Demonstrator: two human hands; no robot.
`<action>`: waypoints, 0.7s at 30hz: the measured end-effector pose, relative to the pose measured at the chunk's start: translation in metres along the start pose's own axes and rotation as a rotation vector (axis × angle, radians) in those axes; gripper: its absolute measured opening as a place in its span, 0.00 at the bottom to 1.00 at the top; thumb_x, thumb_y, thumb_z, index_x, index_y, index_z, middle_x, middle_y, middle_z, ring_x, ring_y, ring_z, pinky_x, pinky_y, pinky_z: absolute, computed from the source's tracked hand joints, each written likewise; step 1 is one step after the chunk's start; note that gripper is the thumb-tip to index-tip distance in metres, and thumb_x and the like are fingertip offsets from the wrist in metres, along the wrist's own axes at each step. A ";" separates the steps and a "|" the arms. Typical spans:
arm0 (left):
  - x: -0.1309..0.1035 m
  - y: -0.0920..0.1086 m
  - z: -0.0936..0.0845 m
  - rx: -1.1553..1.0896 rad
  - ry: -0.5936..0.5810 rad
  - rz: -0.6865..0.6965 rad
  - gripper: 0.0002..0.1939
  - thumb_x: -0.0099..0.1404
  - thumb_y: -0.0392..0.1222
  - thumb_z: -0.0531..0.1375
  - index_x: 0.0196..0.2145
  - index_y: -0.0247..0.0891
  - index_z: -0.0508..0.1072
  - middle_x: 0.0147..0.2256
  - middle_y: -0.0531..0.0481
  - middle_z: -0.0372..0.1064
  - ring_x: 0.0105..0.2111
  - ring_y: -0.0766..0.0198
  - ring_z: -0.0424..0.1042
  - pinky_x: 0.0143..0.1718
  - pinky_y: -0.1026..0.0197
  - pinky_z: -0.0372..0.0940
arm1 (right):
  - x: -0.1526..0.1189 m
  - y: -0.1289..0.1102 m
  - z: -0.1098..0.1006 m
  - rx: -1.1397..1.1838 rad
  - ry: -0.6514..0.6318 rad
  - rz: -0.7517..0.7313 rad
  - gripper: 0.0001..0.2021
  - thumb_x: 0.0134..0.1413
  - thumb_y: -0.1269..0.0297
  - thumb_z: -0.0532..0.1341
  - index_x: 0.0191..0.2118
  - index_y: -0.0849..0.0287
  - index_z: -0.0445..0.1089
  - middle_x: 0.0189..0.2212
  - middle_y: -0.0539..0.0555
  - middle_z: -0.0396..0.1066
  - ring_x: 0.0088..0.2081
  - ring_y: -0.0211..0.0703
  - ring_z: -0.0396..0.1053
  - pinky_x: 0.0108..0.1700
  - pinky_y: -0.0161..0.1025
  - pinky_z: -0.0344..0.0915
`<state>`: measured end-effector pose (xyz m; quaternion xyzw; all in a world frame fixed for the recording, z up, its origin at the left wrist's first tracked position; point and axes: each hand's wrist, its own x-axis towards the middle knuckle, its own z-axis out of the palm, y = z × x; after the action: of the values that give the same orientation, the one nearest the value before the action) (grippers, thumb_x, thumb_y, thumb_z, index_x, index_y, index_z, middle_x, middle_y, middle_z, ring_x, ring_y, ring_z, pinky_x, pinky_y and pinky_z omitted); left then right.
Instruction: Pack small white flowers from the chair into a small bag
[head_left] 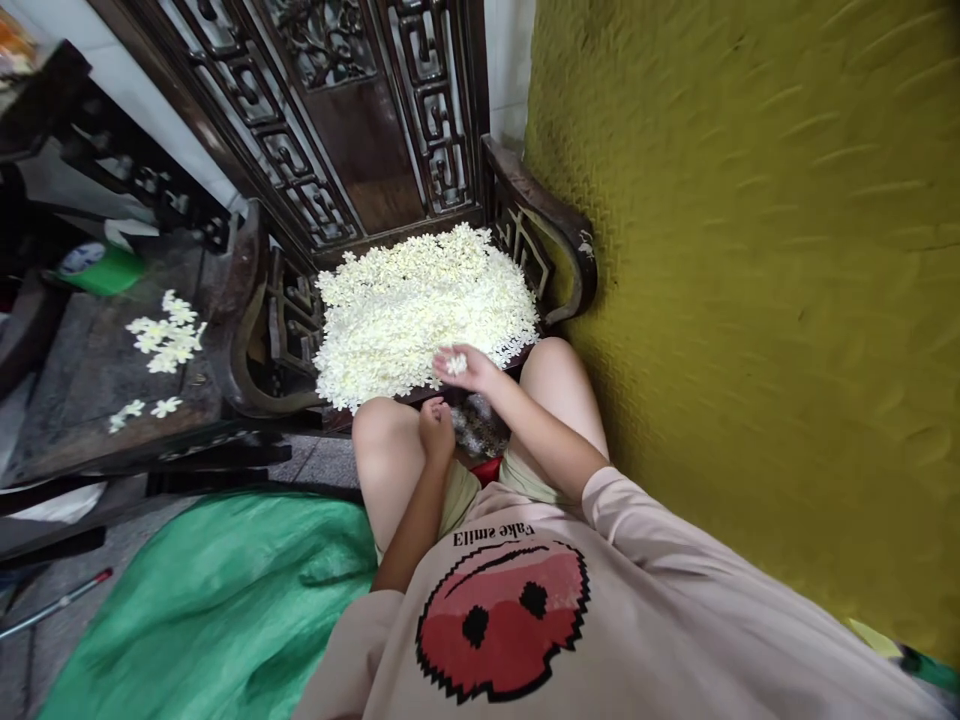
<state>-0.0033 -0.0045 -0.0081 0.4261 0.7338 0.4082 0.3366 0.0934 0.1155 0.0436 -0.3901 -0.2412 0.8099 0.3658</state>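
A thick heap of small white blossoms [427, 310] covers the seat of a dark carved wooden chair [375, 150] in front of my knees. At the heap's front edge, my right hand [466, 370] is turned palm up, with a few white flowers [456, 365] lying in it. My left hand [436, 428] rests by the inner side of my left thigh, its fingers curled in. Whatever it may hold is too small to make out. Between my thighs, below the seat edge, a speckled grey-white patch [480, 425] is partly hidden by my right forearm.
On the left, a dark wooden table [75, 400] carries loose white flowers [169, 335] and a green roll [105, 268]. Green sheeting [225, 600] lies beside my left leg. A yellow textured surface [750, 300] rises close on my right. The chair's curved armrests flank the seat.
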 end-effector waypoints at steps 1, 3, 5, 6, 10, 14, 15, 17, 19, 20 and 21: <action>0.001 -0.004 0.003 -0.018 -0.068 -0.054 0.13 0.61 0.43 0.52 0.41 0.37 0.67 0.34 0.47 0.67 0.34 0.63 0.67 0.39 0.61 0.61 | 0.010 -0.019 0.011 -0.041 0.027 -0.099 0.12 0.61 0.57 0.48 0.40 0.59 0.63 0.33 0.56 0.69 0.40 0.43 0.70 0.48 0.47 0.67; 0.002 -0.011 0.010 -0.039 -0.182 -0.119 0.10 0.60 0.42 0.53 0.39 0.37 0.68 0.31 0.49 0.67 0.32 0.64 0.66 0.38 0.62 0.61 | 0.029 -0.052 0.035 -0.219 0.057 -0.330 0.21 0.59 0.48 0.49 0.49 0.59 0.60 0.44 0.59 0.68 0.49 0.46 0.66 0.53 0.50 0.62; 0.000 -0.013 0.017 -0.020 -0.267 -0.141 0.08 0.59 0.40 0.53 0.36 0.36 0.68 0.30 0.50 0.67 0.32 0.65 0.66 0.38 0.62 0.61 | 0.042 -0.071 0.056 -0.487 0.079 -0.464 0.30 0.55 0.41 0.51 0.56 0.56 0.55 0.55 0.60 0.60 0.58 0.51 0.57 0.58 0.55 0.55; -0.002 -0.012 0.018 0.001 -0.300 -0.134 0.08 0.59 0.39 0.53 0.36 0.37 0.68 0.30 0.50 0.67 0.32 0.65 0.66 0.37 0.62 0.61 | 0.047 -0.075 0.064 -0.635 0.080 -0.491 0.34 0.52 0.39 0.52 0.59 0.55 0.52 0.58 0.60 0.56 0.61 0.54 0.51 0.60 0.57 0.51; -0.007 -0.008 0.017 0.086 -0.364 -0.038 0.08 0.60 0.40 0.53 0.37 0.37 0.68 0.31 0.49 0.68 0.31 0.64 0.67 0.37 0.61 0.61 | 0.053 -0.070 0.062 -1.112 0.117 -0.653 0.31 0.53 0.42 0.55 0.58 0.53 0.57 0.61 0.58 0.51 0.64 0.59 0.40 0.63 0.59 0.38; -0.009 -0.009 0.015 0.097 -0.417 0.002 0.08 0.61 0.41 0.52 0.36 0.37 0.68 0.31 0.49 0.68 0.32 0.64 0.67 0.36 0.62 0.60 | 0.055 -0.076 0.019 -1.268 0.445 -0.633 0.18 0.61 0.59 0.50 0.52 0.60 0.65 0.55 0.62 0.59 0.58 0.57 0.52 0.59 0.57 0.46; -0.009 -0.009 0.016 0.101 -0.429 0.003 0.08 0.61 0.41 0.52 0.36 0.37 0.68 0.30 0.50 0.68 0.31 0.65 0.67 0.35 0.63 0.59 | 0.057 -0.080 0.006 -1.288 0.539 -0.584 0.17 0.60 0.61 0.50 0.51 0.61 0.65 0.54 0.63 0.59 0.57 0.58 0.53 0.57 0.58 0.48; -0.010 -0.009 0.018 0.128 -0.451 -0.004 0.09 0.61 0.42 0.52 0.37 0.37 0.68 0.29 0.51 0.67 0.29 0.65 0.66 0.33 0.63 0.58 | 0.061 -0.091 -0.015 -1.349 0.615 -0.481 0.16 0.59 0.64 0.52 0.51 0.61 0.66 0.54 0.63 0.60 0.56 0.59 0.53 0.55 0.58 0.49; -0.011 -0.008 0.019 0.165 -0.474 -0.007 0.09 0.62 0.42 0.52 0.37 0.37 0.68 0.29 0.51 0.67 0.28 0.66 0.65 0.32 0.63 0.58 | 0.066 -0.099 -0.030 -1.397 0.611 -0.430 0.15 0.58 0.65 0.53 0.50 0.58 0.67 0.53 0.62 0.61 0.56 0.59 0.54 0.55 0.59 0.48; -0.012 -0.007 0.019 0.183 -0.488 -0.002 0.09 0.62 0.42 0.52 0.37 0.37 0.68 0.29 0.51 0.67 0.27 0.66 0.65 0.33 0.63 0.58 | 0.069 -0.102 -0.035 -1.420 0.596 -0.415 0.14 0.58 0.65 0.53 0.49 0.57 0.68 0.53 0.61 0.62 0.55 0.59 0.54 0.55 0.58 0.48; -0.013 -0.006 0.018 0.201 -0.502 0.004 0.09 0.62 0.42 0.52 0.37 0.38 0.68 0.28 0.51 0.67 0.27 0.66 0.65 0.33 0.62 0.58 | 0.072 -0.104 -0.039 -1.441 0.580 -0.400 0.13 0.58 0.66 0.53 0.46 0.57 0.70 0.52 0.60 0.64 0.55 0.59 0.55 0.54 0.58 0.48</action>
<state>0.0151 -0.0121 -0.0197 0.5467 0.6634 0.2158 0.4632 0.1357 0.2397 0.0587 -0.6747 -0.6655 0.2404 0.2103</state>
